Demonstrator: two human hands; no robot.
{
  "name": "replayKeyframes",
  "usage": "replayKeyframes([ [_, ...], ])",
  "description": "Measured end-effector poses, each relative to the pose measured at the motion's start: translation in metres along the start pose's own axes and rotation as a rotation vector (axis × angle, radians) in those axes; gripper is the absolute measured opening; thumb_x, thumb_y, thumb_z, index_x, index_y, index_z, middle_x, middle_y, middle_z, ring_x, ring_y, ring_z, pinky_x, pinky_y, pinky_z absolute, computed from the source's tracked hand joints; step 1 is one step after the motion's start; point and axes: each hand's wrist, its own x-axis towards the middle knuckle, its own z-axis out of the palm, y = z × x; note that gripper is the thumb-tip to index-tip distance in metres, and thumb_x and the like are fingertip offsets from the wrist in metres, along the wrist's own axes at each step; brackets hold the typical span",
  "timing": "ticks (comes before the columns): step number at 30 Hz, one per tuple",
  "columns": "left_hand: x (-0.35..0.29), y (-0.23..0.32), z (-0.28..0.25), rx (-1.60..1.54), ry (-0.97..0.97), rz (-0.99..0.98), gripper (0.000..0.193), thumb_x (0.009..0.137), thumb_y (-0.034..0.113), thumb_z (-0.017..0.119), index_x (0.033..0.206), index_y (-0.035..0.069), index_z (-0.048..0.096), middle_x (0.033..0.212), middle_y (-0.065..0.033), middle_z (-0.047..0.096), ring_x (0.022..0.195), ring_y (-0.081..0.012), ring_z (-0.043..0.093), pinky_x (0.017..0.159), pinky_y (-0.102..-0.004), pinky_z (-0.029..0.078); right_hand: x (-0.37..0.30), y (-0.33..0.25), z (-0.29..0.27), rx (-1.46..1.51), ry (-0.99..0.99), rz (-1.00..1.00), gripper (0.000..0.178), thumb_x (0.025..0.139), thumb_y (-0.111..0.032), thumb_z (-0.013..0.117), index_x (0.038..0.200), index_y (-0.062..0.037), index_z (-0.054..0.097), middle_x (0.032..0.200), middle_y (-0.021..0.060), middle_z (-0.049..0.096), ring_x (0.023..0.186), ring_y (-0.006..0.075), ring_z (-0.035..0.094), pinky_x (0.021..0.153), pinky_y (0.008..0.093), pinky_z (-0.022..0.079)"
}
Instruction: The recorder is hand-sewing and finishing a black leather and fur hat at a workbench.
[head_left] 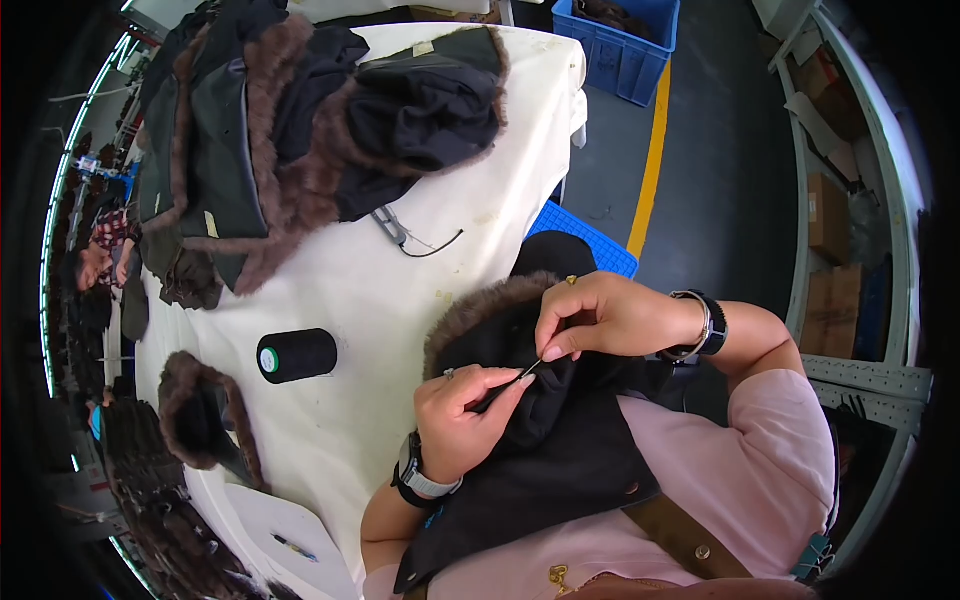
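Across my lap lies a fur-trimmed black garment (520,335), its brown fur edge running along the far left side. My left hand (462,415) is closed in a pinch on a narrow fold of the black cloth. Just right of it and slightly higher, my right hand (600,320) pinches a thin, needle-like piece (532,368) between thumb and forefinger. That piece spans the small gap between both sets of fingertips; any thread on it is too fine to make out. A black thread spool (298,355) lies on its side on the white-covered table (390,310) to the left.
Several dark fur-trimmed garments (300,140) are heaped at the table's far end. Grey-handled scissors (390,228) and a curved black cord (435,247) lie beside them. A brown fur strip (200,410) and a pen (293,547) are at left. A blue crate (615,50) stands beyond.
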Motion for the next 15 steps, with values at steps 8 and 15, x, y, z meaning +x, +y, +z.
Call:
replayKeyframes([
  [8, 0.001, 0.002, 0.0, 0.036, 0.016, 0.053, 0.016, 0.072, -0.001, 0.082, 0.084, 0.002, 0.073, 0.058, -0.0009, 0.055, 0.047, -0.0075, 0.04, 0.045, -0.0245, 0.028, 0.004, -0.004, 0.012, 0.006, 0.056, 0.035, 0.01, 0.091, -0.01, 0.068, 0.091, 0.0001, 0.067, 0.08, 0.0031, 0.063, 0.07, 0.0085, 0.06, 0.062, 0.024, 0.051],
  [15, -0.001, 0.0, 0.0, 0.051, 0.018, 0.043, 0.017, 0.072, -0.001, 0.082, 0.085, 0.002, 0.072, 0.059, -0.0012, 0.056, 0.047, -0.0073, 0.041, 0.045, -0.0238, 0.028, 0.007, 0.002, 0.005, 0.053, 0.062, 0.179, 0.018, 0.088, -0.018, 0.076, 0.087, -0.0027, 0.067, 0.074, -0.0019, 0.062, 0.065, 0.0045, 0.056, 0.059, 0.0219, 0.046],
])
